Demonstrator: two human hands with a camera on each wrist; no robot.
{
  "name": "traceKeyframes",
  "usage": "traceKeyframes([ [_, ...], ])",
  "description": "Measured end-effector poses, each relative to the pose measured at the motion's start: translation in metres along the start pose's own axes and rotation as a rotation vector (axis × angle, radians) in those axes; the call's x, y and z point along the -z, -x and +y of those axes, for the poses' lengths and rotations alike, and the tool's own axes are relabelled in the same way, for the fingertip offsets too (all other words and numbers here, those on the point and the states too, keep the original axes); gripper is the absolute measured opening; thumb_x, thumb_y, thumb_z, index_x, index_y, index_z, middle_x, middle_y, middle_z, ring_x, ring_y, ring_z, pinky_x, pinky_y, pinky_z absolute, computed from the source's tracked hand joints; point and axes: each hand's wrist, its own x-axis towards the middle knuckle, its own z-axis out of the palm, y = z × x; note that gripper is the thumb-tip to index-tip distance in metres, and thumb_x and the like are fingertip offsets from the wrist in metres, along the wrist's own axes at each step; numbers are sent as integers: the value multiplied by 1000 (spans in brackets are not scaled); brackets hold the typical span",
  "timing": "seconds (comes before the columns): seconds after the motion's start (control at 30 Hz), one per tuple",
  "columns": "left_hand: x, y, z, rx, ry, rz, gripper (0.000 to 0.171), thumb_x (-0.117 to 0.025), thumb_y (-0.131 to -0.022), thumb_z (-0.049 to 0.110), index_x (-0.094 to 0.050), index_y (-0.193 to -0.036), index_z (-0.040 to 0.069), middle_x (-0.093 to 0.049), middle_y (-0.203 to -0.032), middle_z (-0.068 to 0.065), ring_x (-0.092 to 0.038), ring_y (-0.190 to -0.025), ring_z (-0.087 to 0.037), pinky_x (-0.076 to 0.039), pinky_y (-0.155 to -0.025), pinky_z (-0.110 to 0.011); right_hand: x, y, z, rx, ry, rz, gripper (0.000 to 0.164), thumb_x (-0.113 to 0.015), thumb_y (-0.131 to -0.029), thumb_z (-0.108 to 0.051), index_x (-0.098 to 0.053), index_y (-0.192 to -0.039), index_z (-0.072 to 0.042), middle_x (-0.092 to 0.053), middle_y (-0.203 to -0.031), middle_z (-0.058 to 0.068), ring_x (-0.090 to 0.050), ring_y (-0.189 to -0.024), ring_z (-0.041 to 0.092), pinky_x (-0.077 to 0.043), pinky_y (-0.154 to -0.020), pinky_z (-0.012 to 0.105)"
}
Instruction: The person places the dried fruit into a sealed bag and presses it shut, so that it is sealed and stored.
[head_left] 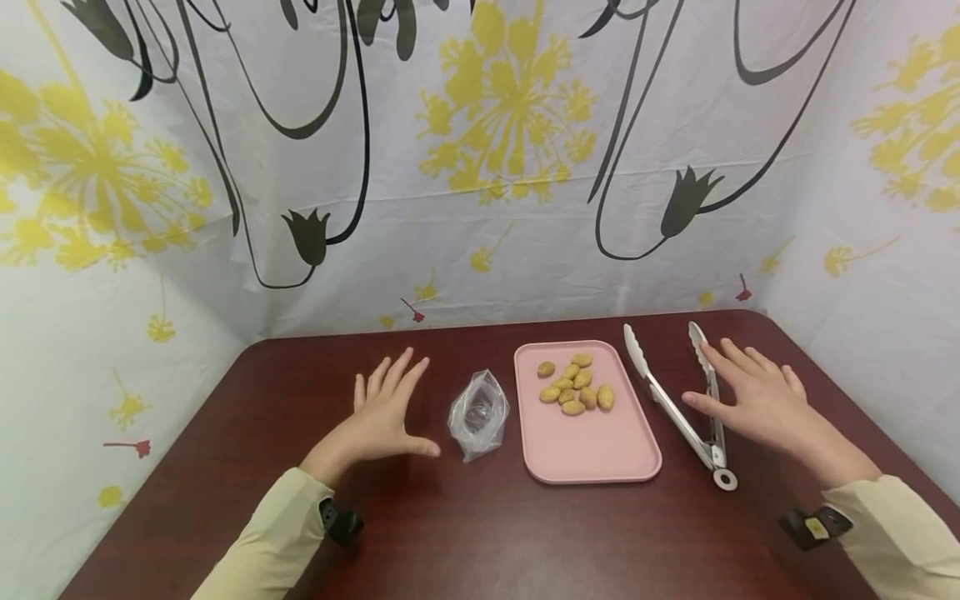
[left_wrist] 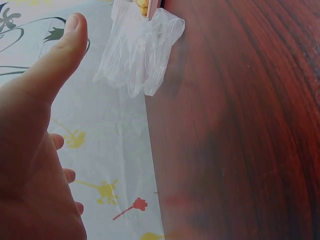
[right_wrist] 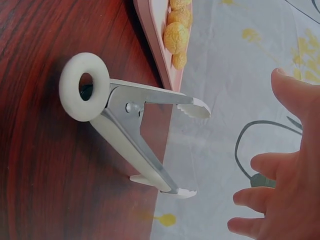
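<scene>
My left hand (head_left: 382, 417) hovers over the table's left half with fingers spread, holding nothing. Just right of its thumb stands a clear plastic bag (head_left: 480, 417), its mouth open upward; the left wrist view shows the same bag (left_wrist: 142, 50) beyond the thumb. My right hand (head_left: 757, 400) is spread too and empty, overlapping one arm of the metal tongs (head_left: 678, 412). Those tongs (right_wrist: 135, 120) lie spread apart on the table, ring end toward me. Between bag and tongs is a pink tray (head_left: 588, 454) with several small yellow-brown potato-like pieces (head_left: 573, 387) near its far end.
The dark red wooden table (head_left: 480, 533) has rounded far corners. A white cloth (head_left: 510, 275) printed with yellow and grey flowers hangs behind it and along both sides. Each wrist wears a black strap with a small device (head_left: 816, 527).
</scene>
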Motion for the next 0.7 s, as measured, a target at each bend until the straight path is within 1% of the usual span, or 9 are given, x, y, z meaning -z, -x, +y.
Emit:
traceKeyframes([
  [0.13,-1,0,0,-12,5,3,123,-87,-58,51,-16,-154,19,-3,-161,-9,-1,-144,-42,5,-104,-72,-1,-1,0,-13,6,-21,89,-55,-86,-60,-23,-151,-8,-25,-148,33,-20,-132,55,-14,-96,73],
  [0.23,-3,-1,1,-22,12,0,123,-87,-58,50,-16,-154,19,-3,-161,-10,-3,-144,-43,5,-104,-72,-2,-1,1,-22,25,-41,90,-54,-86,-61,-24,-150,-5,-25,-146,37,-22,-129,58,-20,-94,73],
  [0.37,-6,-3,3,-28,22,-6,123,-87,-58,50,-16,-154,19,-4,-160,-10,-3,-144,-42,4,-105,-71,-5,-2,1,-42,18,-66,91,-54,-87,-61,-21,-151,-4,-23,-142,43,-27,-121,66,-28,-88,75],
  [0.47,-9,-5,4,-29,24,-3,124,-87,-57,50,-16,-154,19,-5,-160,-10,-4,-144,-42,3,-106,-71,-7,-3,-2,-44,-9,-69,93,-56,-86,-59,-20,-150,0,-25,-138,47,-31,-114,71,-32,-86,75],
  [0.57,-12,-7,5,-30,24,-5,125,-88,-56,50,-17,-154,20,-6,-160,-9,-4,-144,-41,1,-106,-71,-9,-4,-3,-41,-17,-67,97,-58,-85,-58,-20,-148,4,-30,-133,48,-36,-110,70,-36,-85,72],
  [0.7,-15,-10,8,-37,34,-9,125,-88,-55,51,-18,-153,20,-7,-160,-9,-6,-144,-41,0,-107,-70,-10,-6,-5,-65,-15,-82,104,-59,-83,-61,-16,-149,6,-35,-129,47,-40,-110,67,-38,-84,69],
])
